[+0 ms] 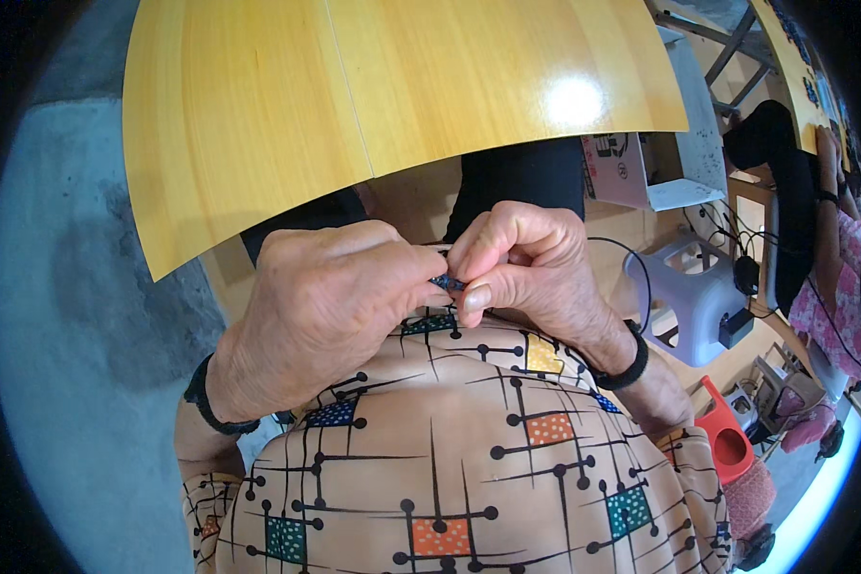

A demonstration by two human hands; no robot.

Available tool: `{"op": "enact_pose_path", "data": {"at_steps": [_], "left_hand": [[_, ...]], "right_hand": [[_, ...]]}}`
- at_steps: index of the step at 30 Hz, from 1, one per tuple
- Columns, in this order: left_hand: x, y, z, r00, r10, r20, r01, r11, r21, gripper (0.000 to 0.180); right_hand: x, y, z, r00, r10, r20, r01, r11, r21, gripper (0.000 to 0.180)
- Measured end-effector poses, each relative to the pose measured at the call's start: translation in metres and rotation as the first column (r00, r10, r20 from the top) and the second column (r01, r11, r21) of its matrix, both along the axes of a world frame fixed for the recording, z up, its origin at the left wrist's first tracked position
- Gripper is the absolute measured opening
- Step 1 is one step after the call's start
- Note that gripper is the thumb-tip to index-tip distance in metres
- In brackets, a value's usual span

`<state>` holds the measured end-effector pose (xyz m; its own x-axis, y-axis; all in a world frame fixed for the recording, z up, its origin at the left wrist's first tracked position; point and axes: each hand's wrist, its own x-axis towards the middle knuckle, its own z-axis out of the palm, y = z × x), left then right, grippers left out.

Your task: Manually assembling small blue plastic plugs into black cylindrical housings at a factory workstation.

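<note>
Both hands meet in front of the patterned shirt (440, 411), just short of the table's near edge. A small dark blue speckled piece (447, 282) shows between the fingertips. It is mostly covered, and its kind cannot be made out. My left hand (325, 301), seen from the back, has its fingers closed on the piece's left side. On the other side, the thumb and bent forefinger of my right hand (526, 268) pinch it. Each wrist wears a black band.
A yellow wood-grain table (402, 77) with a seam across it spans the far side. Right of it are a cardboard box (617, 172), a pale plastic stool (684, 297) with cables and a red plastic stool (727, 440). Another person's arm (826, 172) rests at a table at far right.
</note>
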<state>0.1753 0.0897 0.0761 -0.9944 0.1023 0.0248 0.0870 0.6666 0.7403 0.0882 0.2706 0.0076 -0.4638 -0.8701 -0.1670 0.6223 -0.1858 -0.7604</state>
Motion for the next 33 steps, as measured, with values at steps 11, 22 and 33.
{"op": "enact_pose_path", "data": {"at_steps": [11,22,33], "left_hand": [[0.006,0.005,0.000,0.997,-0.032,-0.073,0.032,0.999,0.002,0.017],[0.020,0.008,-0.010,0.996,-0.072,-0.059,0.072,0.997,-0.012,0.019],[0.025,0.008,-0.015,0.991,-0.119,-0.061,0.119,0.993,0.006,0.022]], "right_hand": [[0.002,0.004,-0.001,0.998,0.068,-0.004,-0.067,0.997,0.025,0.016],[0.005,0.008,-0.008,0.989,0.147,-0.028,-0.148,0.989,-0.006,0.026],[-0.002,0.009,-0.010,0.906,0.202,-0.372,-0.204,0.978,0.036,0.025]]}}
